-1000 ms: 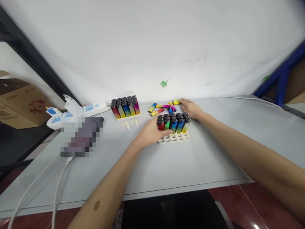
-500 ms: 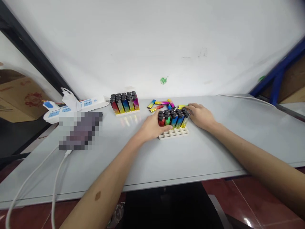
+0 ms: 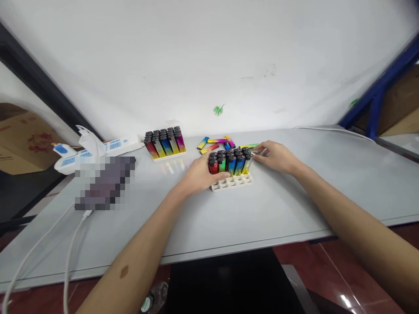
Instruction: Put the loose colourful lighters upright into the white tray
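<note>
A white rack (image 3: 233, 183) stands on the table with several upright lighters (image 3: 231, 165) in its back rows; its front holes show no lighters. My left hand (image 3: 200, 174) is wrapped round the left side of this group, thumb across the front. At the right side, my right hand (image 3: 273, 156) has its fingers bent together beside the rack, with something small and dark at the fingertips that I cannot make out. Behind the rack several loose lighters (image 3: 209, 149) lie flat. Further left, a second rack (image 3: 170, 157) holds rows of upright lighters (image 3: 166, 141).
A power strip (image 3: 122, 145) with plugs lies at the back left, near a blurred dark device (image 3: 108, 181) with a white cable (image 3: 70, 253). A white wall (image 3: 209, 56) rises behind the table. Cardboard boxes (image 3: 22, 144) stand beyond both sides.
The whole view has shifted a little, so things appear further left. My right hand has drawn slightly away from the lighters, its fingertips now beside the rack. My left hand keeps its hold.
</note>
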Demonstrator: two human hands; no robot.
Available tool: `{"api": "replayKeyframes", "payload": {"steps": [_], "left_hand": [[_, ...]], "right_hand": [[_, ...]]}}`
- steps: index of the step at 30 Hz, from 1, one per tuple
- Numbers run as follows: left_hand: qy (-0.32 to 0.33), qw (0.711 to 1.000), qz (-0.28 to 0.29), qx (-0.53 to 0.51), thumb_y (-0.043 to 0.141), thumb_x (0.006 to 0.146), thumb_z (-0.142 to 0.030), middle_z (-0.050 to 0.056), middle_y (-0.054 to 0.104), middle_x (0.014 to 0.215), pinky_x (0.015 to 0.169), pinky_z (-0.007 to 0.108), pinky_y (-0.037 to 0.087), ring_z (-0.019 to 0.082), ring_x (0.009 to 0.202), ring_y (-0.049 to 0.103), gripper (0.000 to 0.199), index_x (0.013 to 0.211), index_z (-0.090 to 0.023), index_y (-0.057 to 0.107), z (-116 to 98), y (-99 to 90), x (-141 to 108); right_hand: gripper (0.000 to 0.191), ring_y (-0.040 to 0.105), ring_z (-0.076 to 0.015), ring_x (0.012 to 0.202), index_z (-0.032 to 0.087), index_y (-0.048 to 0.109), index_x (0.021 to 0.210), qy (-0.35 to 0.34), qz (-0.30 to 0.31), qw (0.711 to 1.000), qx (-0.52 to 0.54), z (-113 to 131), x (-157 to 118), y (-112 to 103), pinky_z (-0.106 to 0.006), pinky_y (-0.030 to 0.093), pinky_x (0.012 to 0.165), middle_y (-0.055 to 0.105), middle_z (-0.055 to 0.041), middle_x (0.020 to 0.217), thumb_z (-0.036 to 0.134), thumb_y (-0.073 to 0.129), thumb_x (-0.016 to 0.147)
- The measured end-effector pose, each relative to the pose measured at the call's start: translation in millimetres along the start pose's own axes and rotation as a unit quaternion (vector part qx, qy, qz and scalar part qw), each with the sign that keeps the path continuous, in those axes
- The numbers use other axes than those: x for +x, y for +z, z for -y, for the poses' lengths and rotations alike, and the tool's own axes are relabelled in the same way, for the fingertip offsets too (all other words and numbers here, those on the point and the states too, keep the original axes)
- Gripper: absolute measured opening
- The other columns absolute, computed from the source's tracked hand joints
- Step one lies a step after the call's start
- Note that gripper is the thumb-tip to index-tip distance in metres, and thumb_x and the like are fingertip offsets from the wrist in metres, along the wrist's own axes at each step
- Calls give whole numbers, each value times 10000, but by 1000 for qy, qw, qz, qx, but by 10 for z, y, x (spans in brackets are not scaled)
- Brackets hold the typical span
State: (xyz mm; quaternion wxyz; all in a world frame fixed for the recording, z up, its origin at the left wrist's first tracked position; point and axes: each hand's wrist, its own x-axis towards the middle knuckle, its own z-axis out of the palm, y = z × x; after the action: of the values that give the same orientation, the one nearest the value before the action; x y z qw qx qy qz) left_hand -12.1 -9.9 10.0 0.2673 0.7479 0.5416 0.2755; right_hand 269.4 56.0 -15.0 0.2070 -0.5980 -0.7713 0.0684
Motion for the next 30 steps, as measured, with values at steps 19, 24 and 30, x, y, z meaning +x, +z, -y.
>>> {"api": "replayKeyframes", "payload": {"steps": [19,24,30], "left_hand": [[-35,995,88,9,761,725,-426,64,736,1115,798,373,556,249,935,692,626,1284,-211,578,97,-221,6],[-26,994,103,-15,741,726,-371,72,726,1158,852,389,567,255,982,693,612,1289,-207,565,114,-225,0],[-15,995,91,-35,739,729,-343,81,703,1214,939,404,557,264,1062,682,665,1341,-189,529,110,-214,-4]], "right_hand": [[300,678,-200,876,232,495,939,50,26,919,391,201,-82,-138,-385,492,862,740,-32,902,369,721,797],[248,661,-183,719,259,540,1097,94,1,892,441,280,-74,-83,-376,557,709,600,20,780,312,584,858],[365,456,-162,513,285,560,1254,88,16,925,370,319,-94,-113,-305,389,500,388,55,616,338,455,908]]}}
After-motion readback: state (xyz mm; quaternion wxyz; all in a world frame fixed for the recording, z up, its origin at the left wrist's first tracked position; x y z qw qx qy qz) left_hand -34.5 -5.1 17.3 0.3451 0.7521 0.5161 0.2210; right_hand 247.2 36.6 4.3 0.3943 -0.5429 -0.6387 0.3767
